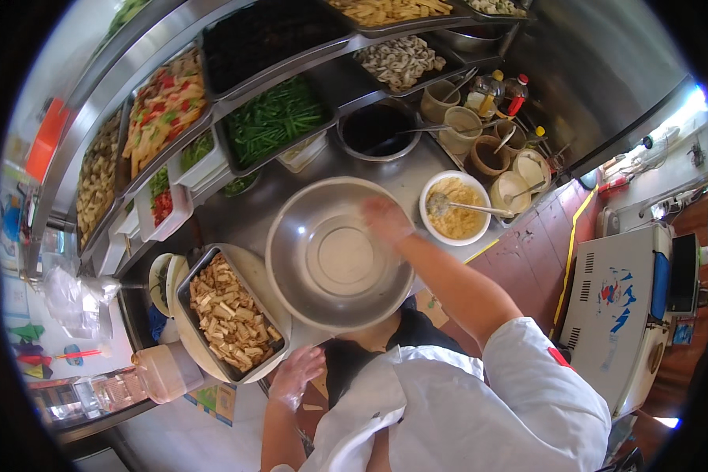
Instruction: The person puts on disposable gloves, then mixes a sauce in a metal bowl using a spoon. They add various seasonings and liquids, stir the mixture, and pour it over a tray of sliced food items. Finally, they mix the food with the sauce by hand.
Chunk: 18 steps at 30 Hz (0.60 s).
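Note:
A large stainless steel mixing bowl (pixel 292 268) stands on the counter before me, with nothing visible in its bottom. My right hand (pixel 386 219), in a thin clear plastic glove, is over the bowl's right inner side; it is blurred, and its fingers and grip cannot be made out. My left hand (pixel 298 371), gloved too, is low at the counter's near edge, between the bowl and a metal tray (pixel 283 348) of chopped light-brown pieces, with nothing seen in it. Right of the bowl is a white bowl (pixel 428 219) of yellow crumbly food with a metal spoon (pixel 478 208).
Behind are trays of green vegetable pieces (pixel 274 121) and sliced mushrooms (pixel 400 62), and a steel bowl of dark liquid (pixel 377 130). Seasoning tubs (pixel 487 156) and bottles (pixel 488 94) stand at the right. A plastic container (pixel 168 370) is at the left.

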Tool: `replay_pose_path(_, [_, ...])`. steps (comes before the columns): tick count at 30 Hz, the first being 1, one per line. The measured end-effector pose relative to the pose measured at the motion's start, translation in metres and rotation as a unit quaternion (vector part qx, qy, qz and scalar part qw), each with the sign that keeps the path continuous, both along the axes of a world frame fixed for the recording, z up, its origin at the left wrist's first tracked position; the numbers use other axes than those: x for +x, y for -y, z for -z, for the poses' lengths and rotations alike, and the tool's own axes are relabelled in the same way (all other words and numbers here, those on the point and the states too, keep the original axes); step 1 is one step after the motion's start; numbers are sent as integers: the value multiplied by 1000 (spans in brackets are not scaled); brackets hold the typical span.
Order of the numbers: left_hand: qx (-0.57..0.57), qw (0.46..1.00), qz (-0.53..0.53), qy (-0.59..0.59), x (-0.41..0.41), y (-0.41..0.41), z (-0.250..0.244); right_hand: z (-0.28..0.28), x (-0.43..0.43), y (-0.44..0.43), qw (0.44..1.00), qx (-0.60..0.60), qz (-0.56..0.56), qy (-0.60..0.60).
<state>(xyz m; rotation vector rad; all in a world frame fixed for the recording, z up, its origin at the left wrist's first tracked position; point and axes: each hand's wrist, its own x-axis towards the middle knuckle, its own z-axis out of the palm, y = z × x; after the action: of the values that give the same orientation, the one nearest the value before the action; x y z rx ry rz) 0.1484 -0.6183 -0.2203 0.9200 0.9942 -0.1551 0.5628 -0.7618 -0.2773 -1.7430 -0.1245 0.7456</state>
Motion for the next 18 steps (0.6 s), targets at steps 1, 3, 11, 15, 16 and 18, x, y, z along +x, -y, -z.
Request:
replay_pose_path(1, [-26, 1000, 2, 4, 27, 13, 0, 49, 55, 24, 993, 29, 48, 101])
replay_pose_path(3, [-100, 989, -83, 69, 38, 22, 62, 57, 126, 47, 980, 59, 183, 46])
replay_pose_path(11, [-11, 962, -268, 50, 131, 52, 61, 34, 266, 67, 882, 133, 441, -98])
replay_pose_path(15, [-12, 967, -249, 47, 155, 46, 47, 41, 272, 61, 940, -2, 327, 94])
replay_pose_path(16, [-5, 968, -247, 47, 171, 48, 30, 43, 267, 58, 952, 9, 279, 125])
replay_pose_path(18, [-1, 971, -237, 44, 182, 50, 8, 43, 252, 42, 966, 35, 176, 188])
